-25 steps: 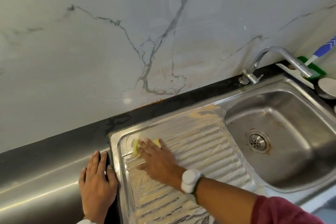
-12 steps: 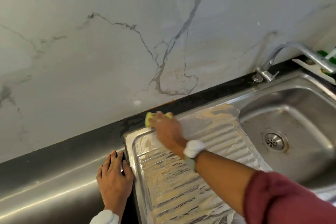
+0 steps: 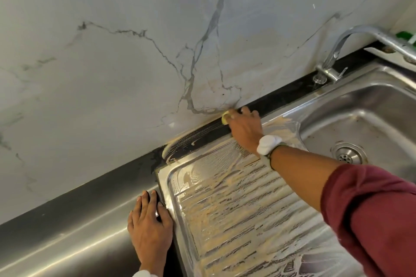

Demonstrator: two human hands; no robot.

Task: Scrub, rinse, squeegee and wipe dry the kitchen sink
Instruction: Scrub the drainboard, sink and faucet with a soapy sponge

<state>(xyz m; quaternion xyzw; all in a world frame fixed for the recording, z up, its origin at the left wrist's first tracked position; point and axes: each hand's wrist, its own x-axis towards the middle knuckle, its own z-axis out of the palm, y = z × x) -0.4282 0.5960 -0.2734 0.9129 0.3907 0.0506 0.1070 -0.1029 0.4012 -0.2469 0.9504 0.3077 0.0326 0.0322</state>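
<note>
Under your right hand (image 3: 244,127), a yellow sponge (image 3: 225,118) sits pressed against the dark counter strip (image 3: 281,99) at the foot of the marble wall (image 3: 112,63), your fingers curled over it. Just beside that wrist lies the sink (image 3: 360,105), its ribbed drainboard (image 3: 236,209) smeared with tan suds. Your left hand (image 3: 149,229) rests flat, fingers straight, on the steel counter (image 3: 67,231), touching the drainboard's edge.

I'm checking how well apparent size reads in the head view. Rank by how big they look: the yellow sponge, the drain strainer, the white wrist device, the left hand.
1. left hand, partly because it is nearest the camera
2. drain strainer
3. white wrist device
4. yellow sponge, mostly hidden under the right hand
</note>
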